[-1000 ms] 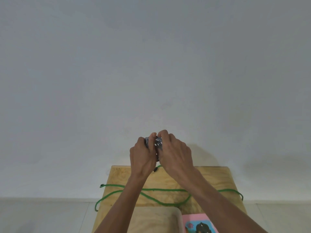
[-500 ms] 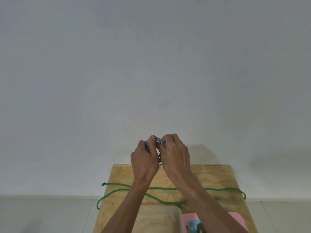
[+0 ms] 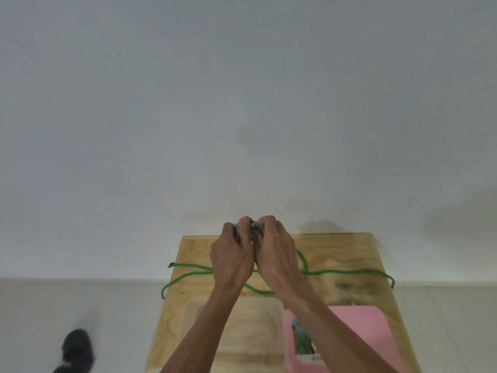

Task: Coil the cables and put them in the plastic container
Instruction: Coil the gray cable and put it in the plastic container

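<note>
**Both hands worked a grey cable above the worktop's far edge**

Plain white wall (image 3: 242,103) filled most of the view, with a wooden worktop (image 3: 344,254) pushed against it. Above the far edge of the worktop the left hand (image 3: 231,262) and right hand (image 3: 277,254) were pressed side by side, fingers of both curled round a small bundle of grey cable (image 3: 254,226) held between them; how far it was coiled could not be told. A green cable (image 3: 349,271) lay loose across the worktop, its ends hanging over the left and right edges. Nearer the person sat a clear container (image 3: 279,313), blurred, just beside a pink lid (image 3: 360,335) toward the right edge. A dark shoe (image 3: 76,348) showed on the floor to the left.
</note>
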Available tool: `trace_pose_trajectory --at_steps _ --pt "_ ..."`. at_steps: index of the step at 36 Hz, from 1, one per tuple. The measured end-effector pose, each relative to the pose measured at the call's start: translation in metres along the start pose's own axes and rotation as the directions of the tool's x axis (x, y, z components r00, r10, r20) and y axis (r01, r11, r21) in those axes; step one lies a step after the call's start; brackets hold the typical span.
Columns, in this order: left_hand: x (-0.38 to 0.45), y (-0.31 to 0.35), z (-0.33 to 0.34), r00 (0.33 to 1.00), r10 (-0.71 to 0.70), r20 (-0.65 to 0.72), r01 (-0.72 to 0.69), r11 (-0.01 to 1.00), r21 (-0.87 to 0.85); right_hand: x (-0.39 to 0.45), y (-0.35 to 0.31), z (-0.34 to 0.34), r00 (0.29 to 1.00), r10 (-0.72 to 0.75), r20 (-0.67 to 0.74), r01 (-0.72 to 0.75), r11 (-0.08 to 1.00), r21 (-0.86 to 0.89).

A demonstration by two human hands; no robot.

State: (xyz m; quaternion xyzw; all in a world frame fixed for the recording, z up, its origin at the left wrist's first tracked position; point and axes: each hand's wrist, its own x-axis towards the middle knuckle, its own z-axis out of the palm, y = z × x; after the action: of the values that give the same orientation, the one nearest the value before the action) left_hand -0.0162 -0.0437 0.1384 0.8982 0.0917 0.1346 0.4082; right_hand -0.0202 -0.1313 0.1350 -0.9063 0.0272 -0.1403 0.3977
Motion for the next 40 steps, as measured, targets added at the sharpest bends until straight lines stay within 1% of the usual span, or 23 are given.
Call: trace_pose_trajectory --at_steps 2,3,5,7,10,12,15,18,21,25,28,29,31,33,37,40 --pt "-0.007 -0.003 0.003 1.0 -0.005 0.02 0.004 1.0 0.017 -0.008 0.006 0.002 1.0 -0.021 0.009 0.021 1.0 0.017" --pt "-0.01 -0.007 0.005 0.999 -0.028 0.029 0.028 1.0 0.012 -0.012 0.01 0.002 0.999 -0.043 0.007 0.043 0.999 0.015" --pt "-0.017 -0.017 0.007 0.994 -0.098 0.049 0.099 0.995 -0.028 -0.018 0.016 0.003 0.996 -0.081 -0.023 0.081 0.996 -0.023" --pt "-0.025 -0.028 0.008 0.986 -0.149 0.074 0.152 0.988 -0.029 -0.022 0.023 0.004 0.996 -0.085 -0.021 0.083 0.992 -0.094" --pt "-0.036 -0.038 0.006 0.98 -0.17 0.104 0.171 0.985 0.001 -0.03 0.029 0.007 0.993 -0.084 0.084 0.099 0.978 -0.186" --pt "-0.042 -0.045 0.003 0.978 -0.177 0.115 0.175 0.984 0.022 -0.038 0.028 0.008 0.982 -0.099 0.162 0.128 0.974 -0.186" --pt "-0.049 -0.056 -0.004 0.962 -0.219 0.161 0.228 0.973 -0.04 -0.046 0.023 0.01 0.975 -0.111 0.193 0.148 0.97 -0.191" --pt "-0.053 -0.064 -0.012 0.936 -0.258 0.241 0.298 0.943 -0.149 -0.053 0.019 0.014 0.979 -0.113 0.172 0.155 0.953 -0.26" --pt "-0.054 -0.07 -0.024 0.917 -0.274 0.29 0.352 0.899 -0.262 -0.065 0.015 0.025 0.98 -0.122 0.16 0.165 0.94 -0.297" --pt "-0.056 -0.081 -0.039 0.91 -0.266 0.319 0.372 0.862 -0.343 -0.077 0.004 0.038 0.989 -0.121 0.083 0.138 0.96 -0.244" --pt "-0.059 -0.096 -0.049 0.897 -0.275 0.346 0.405 0.825 -0.394 -0.09 -0.012 0.046 0.981 -0.183 0.057 0.191 0.95 -0.248" --pt "-0.061 -0.101 -0.052 0.895 -0.27 0.355 0.406 0.823 -0.397 -0.095 -0.014 0.049 0.985 -0.162 0.055 0.17 0.959 -0.227" --pt "-0.064 -0.112 -0.059 0.889 -0.256 0.381 0.406 0.826 -0.392 -0.103 -0.019 0.059 0.998 -0.046 0.044 0.053 0.981 -0.187" --pt "-0.068 -0.122 -0.064 0.882 -0.237 0.408 0.396 0.842 -0.366 -0.111 -0.018 0.073 0.999 0.03 0.045 -0.022 0.983 -0.183" --pt "-0.075 -0.141 -0.071 0.869 -0.243 0.432 0.397 0.864 -0.311 -0.127 -0.024 0.09 0.996 0.078 0.041 -0.07 0.983 -0.171" --pt "-0.08 -0.153 -0.074 0.852 -0.266 0.451 0.441 0.829 -0.344 -0.137 -0.026 0.095 0.991 0.135 0.017 -0.13 0.975 -0.179"
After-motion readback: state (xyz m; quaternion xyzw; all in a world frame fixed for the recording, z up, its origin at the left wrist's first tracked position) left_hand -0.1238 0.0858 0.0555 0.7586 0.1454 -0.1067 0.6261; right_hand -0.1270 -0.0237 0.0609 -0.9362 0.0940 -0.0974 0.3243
